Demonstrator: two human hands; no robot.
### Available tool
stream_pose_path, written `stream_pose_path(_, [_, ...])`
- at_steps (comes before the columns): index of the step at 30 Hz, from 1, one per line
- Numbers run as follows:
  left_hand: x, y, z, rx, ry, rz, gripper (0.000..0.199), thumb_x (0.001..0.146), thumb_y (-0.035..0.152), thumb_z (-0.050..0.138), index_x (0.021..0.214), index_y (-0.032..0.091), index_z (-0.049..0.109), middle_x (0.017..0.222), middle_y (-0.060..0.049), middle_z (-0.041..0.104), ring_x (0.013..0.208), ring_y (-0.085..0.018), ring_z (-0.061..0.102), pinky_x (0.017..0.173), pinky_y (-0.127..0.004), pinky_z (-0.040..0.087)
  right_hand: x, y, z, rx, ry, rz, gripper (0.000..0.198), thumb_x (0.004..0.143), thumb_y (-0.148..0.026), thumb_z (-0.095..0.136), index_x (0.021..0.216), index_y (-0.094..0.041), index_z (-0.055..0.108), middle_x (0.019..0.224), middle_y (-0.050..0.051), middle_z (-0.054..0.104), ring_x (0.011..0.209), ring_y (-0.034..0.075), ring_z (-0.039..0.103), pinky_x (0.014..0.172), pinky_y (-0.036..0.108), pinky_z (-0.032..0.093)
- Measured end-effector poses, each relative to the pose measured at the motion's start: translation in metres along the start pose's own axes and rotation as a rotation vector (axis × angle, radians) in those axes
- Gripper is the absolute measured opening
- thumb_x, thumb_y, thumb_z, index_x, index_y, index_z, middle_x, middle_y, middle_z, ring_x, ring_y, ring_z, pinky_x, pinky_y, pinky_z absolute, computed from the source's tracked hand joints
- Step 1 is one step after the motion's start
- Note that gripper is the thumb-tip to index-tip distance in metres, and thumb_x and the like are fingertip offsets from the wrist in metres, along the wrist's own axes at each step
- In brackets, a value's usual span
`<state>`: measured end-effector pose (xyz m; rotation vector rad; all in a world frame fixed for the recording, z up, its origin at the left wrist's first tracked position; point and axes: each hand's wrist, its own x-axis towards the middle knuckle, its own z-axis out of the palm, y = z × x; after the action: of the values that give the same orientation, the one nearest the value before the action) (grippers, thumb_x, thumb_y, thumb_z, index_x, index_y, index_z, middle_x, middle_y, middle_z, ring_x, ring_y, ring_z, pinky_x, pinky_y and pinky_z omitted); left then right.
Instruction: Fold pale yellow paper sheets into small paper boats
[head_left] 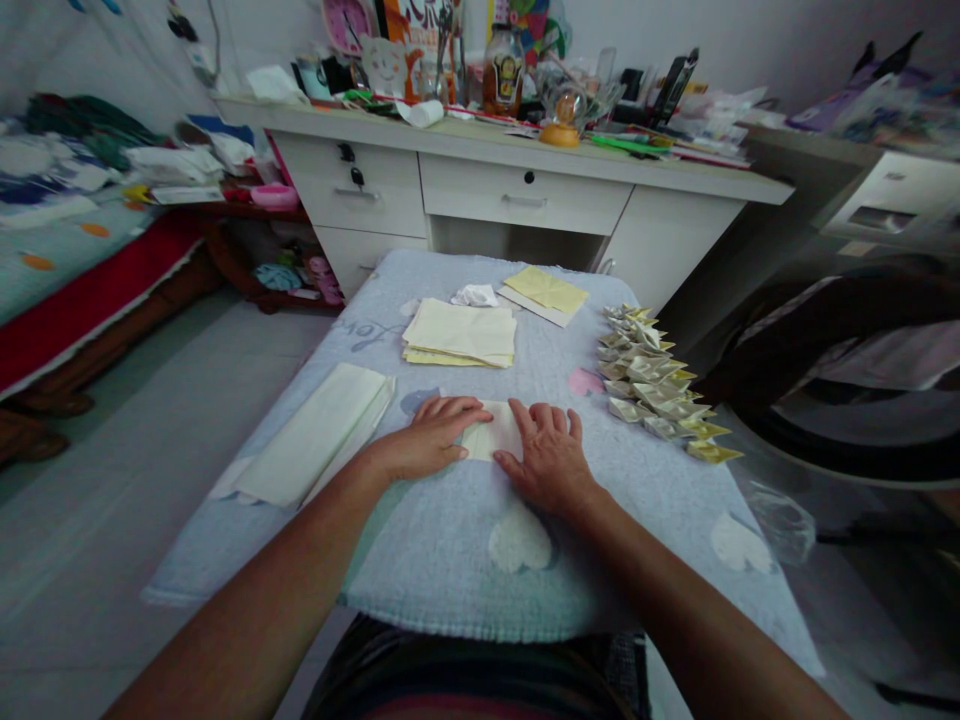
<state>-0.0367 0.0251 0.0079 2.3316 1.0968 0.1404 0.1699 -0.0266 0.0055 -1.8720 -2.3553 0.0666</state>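
A small cream sheet of paper [490, 432] lies flat on the blue cloth [442, 540], between my two hands. My left hand [435, 435] rests on its left edge, fingers stretched out and pointing right. On the right edge lies my right hand [551, 450], with its fingers spread and pressed down flat. Just beyond them sits a stack of cream and yellow paper [461, 332]. Left of my left hand is a long folded bundle of pale paper [319, 435]. Rows of folded paper boats [652, 375] stand to the right.
A yellow sheet [546, 288] lies over a white one at the far side, near a crumpled white paper [475, 296]. Behind stands a white desk [525, 180] crowded with jars and clutter. A bed [90, 270] is at left, a washing machine [877, 210] at right.
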Motion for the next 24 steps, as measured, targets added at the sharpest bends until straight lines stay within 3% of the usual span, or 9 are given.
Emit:
stream_pose_path(4, [0.000,-0.001,0.001,-0.002,0.004,0.004,0.061,0.076,0.012,0.052,0.134,0.033,0.045,0.144,-0.004,0.042,0.137,-0.025,0.031,0.115,-0.051,0.016,-0.007,0.018,0.001,0.049,-0.026,-0.014,0.073,0.086,-0.047,0.052,0.149,-0.026,0.023,0.131,0.014,0.048,0.119,0.032,0.041,0.105,0.055,0.019])
stream_pose_path(7, [-0.001,-0.001,0.000,0.001,-0.003,0.002,0.060,0.077,0.013,0.051,0.134,0.032,0.046,0.144,-0.005,0.042,0.136,-0.025,0.031,0.114,-0.051,0.016,-0.012,0.035,0.003,0.045,-0.036,0.017,0.076,0.085,-0.047,0.052,0.151,-0.026,0.020,0.143,0.016,0.038,0.128,0.034,0.035,0.105,0.056,0.020])
stream_pose_path(12, [-0.001,-0.001,-0.001,0.004,0.015,0.007,0.060,0.077,0.012,0.053,0.132,0.032,0.048,0.142,-0.005,0.045,0.135,-0.027,0.034,0.113,-0.051,0.020,-0.026,0.063,0.005,0.024,-0.030,0.046,0.079,0.086,-0.049,0.051,0.152,-0.024,0.016,0.145,0.017,0.036,0.131,0.034,0.032,0.104,0.055,0.023])
stream_pose_path(19, [-0.002,-0.002,-0.001,-0.019,0.009,0.010,0.060,0.077,0.012,0.051,0.133,0.032,0.047,0.143,-0.004,0.044,0.135,-0.026,0.033,0.114,-0.052,0.018,-0.036,0.075,0.001,0.036,0.010,0.049,0.076,0.084,-0.043,0.054,0.150,-0.020,0.022,0.142,0.017,0.040,0.127,0.034,0.037,0.103,0.052,0.028])
stream_pose_path(24, [-0.004,-0.001,-0.002,0.001,0.002,0.002,0.061,0.077,0.013,0.049,0.134,0.034,0.047,0.144,-0.003,0.043,0.136,-0.026,0.033,0.114,-0.051,0.019,-0.027,0.069,-0.015,0.202,0.157,-0.031,0.054,0.079,-0.021,0.053,0.132,-0.010,0.045,0.129,0.018,0.048,0.120,0.030,0.041,0.102,0.044,0.033])
